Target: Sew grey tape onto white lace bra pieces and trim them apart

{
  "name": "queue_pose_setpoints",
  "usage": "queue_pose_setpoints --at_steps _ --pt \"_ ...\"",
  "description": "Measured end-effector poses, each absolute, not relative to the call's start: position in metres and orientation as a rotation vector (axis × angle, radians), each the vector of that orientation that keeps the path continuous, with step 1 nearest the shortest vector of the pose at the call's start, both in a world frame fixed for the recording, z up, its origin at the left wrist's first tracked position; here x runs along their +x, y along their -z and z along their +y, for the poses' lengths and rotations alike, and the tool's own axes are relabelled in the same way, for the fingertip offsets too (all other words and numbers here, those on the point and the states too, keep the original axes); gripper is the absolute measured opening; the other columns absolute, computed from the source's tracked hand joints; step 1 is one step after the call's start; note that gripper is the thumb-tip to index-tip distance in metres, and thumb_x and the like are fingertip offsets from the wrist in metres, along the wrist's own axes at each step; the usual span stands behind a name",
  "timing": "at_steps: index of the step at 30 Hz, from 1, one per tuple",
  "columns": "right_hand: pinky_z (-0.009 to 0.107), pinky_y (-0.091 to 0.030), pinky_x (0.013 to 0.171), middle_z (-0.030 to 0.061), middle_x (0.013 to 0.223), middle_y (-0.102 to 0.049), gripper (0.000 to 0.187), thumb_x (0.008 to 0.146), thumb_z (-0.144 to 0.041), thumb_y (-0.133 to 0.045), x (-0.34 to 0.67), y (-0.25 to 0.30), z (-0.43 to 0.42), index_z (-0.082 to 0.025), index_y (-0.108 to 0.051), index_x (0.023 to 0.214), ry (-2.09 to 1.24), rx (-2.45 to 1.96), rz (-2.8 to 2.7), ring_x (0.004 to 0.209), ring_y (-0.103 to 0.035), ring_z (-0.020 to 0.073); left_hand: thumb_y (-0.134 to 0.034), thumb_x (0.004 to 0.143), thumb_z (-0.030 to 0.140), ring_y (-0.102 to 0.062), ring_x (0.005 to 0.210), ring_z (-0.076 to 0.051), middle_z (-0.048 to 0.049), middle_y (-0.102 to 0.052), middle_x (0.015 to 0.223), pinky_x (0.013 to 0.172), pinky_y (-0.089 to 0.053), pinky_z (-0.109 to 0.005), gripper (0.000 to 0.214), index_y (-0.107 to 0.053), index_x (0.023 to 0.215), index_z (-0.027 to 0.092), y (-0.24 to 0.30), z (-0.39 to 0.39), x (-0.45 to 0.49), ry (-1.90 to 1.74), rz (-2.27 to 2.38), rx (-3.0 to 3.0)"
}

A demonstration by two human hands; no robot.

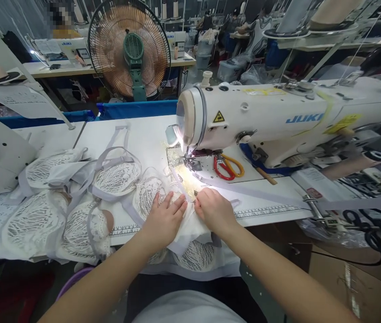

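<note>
My left hand (165, 217) lies flat with fingers stretched out on a white lace bra piece (190, 233) at the table's front edge. My right hand (212, 208) is closed in a pinch on the same piece's edge, just right of the left hand. A grey elastic strap (244, 189) runs from the fabric toward the right. The needle area (187, 160) of the white sewing machine (278, 116) is lit, a short way beyond my fingers.
Several finished lace bra cups (76, 197) pile up on the left of the table. Red and yellow scissors (227, 167) lie under the machine arm. A standing fan (129, 49) is behind the table. A ruler strip (267, 211) marks the front edge.
</note>
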State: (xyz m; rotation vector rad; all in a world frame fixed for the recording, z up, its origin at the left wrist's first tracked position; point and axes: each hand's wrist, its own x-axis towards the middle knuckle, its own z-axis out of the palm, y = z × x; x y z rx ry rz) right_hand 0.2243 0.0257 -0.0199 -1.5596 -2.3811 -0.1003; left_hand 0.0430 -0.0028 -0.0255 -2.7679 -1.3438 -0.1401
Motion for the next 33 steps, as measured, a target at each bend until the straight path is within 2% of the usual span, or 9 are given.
queue_pose_setpoints --at_steps 4,7,9,11,15,28,30,33 --pt "0.025 -0.038 0.055 0.0040 0.072 -0.059 0.020 0.086 -0.017 -0.041 0.235 0.013 0.018 -0.019 -0.056 0.073 -0.011 -1.475 -2.405 0.067 -0.054 0.0162 -0.030 0.093 0.022 -0.032 0.130 -0.031 -0.0074 -0.040 0.141 0.101 -0.024 -0.060 0.042 -0.042 0.133 0.021 0.027 -0.005 0.045 0.169 -1.372 -2.751" --pt "0.025 -0.043 0.061 0.0057 0.081 -0.064 0.024 0.086 -0.013 -0.037 0.242 0.008 0.012 -0.017 -0.060 0.093 -0.152 -1.325 -2.373 0.073 -0.058 0.0163 -0.031 0.093 0.021 -0.033 0.129 -0.032 -0.0076 -0.040 0.140 0.101 -0.024 -0.061 0.041 -0.042 0.132 0.021 0.026 -0.007 0.046 0.208 -1.386 -2.741" --pt "0.026 -0.044 0.059 0.0061 0.079 -0.065 0.029 0.086 -0.013 -0.035 0.241 0.007 0.009 -0.016 -0.058 0.104 -0.195 -1.317 -2.316 0.071 -0.059 0.0174 -0.033 0.091 0.019 -0.033 0.129 -0.032 -0.0068 -0.040 0.141 0.102 -0.023 -0.061 0.042 -0.042 0.132 0.022 0.025 -0.007 0.046 0.212 -1.388 -2.745" --pt "0.027 -0.042 0.056 0.0051 0.074 -0.065 0.026 0.087 -0.016 -0.037 0.237 0.007 0.008 -0.015 -0.059 0.102 -0.197 -1.382 -2.278 0.066 -0.058 0.0178 -0.035 0.090 0.017 -0.034 0.128 -0.033 -0.0059 -0.039 0.141 0.101 -0.024 -0.061 0.043 -0.043 0.132 0.023 0.023 -0.007 0.046 0.195 -1.381 -2.755" --pt "0.026 -0.039 0.056 0.0034 0.068 -0.062 0.024 0.088 -0.019 -0.039 0.227 0.009 0.011 -0.018 -0.060 0.077 -0.212 -1.475 -2.300 0.064 -0.057 0.0166 -0.036 0.089 0.017 -0.034 0.127 -0.035 -0.0057 -0.040 0.141 0.100 -0.025 -0.061 0.043 -0.044 0.131 0.023 0.020 -0.007 0.046 0.174 -1.377 -2.760" --pt "0.027 -0.025 0.049 0.0024 0.057 -0.054 0.027 0.084 -0.015 -0.043 0.226 0.004 0.013 -0.017 -0.055 0.060 -0.127 -1.582 -2.476 0.053 -0.048 0.0149 -0.034 0.091 0.020 -0.032 0.129 -0.034 -0.0051 -0.037 0.142 0.101 -0.023 -0.061 0.043 -0.041 0.133 0.024 0.022 -0.007 0.046 0.144 -1.388 -2.769" --pt "0.027 -0.025 0.049 0.0025 0.058 -0.054 0.026 0.084 -0.014 -0.043 0.229 0.003 0.011 -0.017 -0.056 0.062 -0.137 -1.582 -2.481 0.054 -0.048 0.0148 -0.033 0.091 0.021 -0.032 0.129 -0.035 -0.0049 -0.037 0.143 0.101 -0.023 -0.061 0.043 -0.041 0.133 0.024 0.022 -0.006 0.046 0.133 -1.386 -2.774" --pt "0.026 -0.031 0.053 0.0033 0.066 -0.059 0.021 0.086 -0.014 -0.041 0.234 0.003 0.012 -0.014 -0.062 0.089 -0.143 -1.537 -2.401 0.061 -0.052 0.0159 -0.031 0.092 0.021 -0.032 0.129 -0.035 -0.0047 -0.037 0.142 0.100 -0.023 -0.061 0.042 -0.041 0.133 0.025 0.021 -0.006 0.046 0.132 -1.394 -2.773"
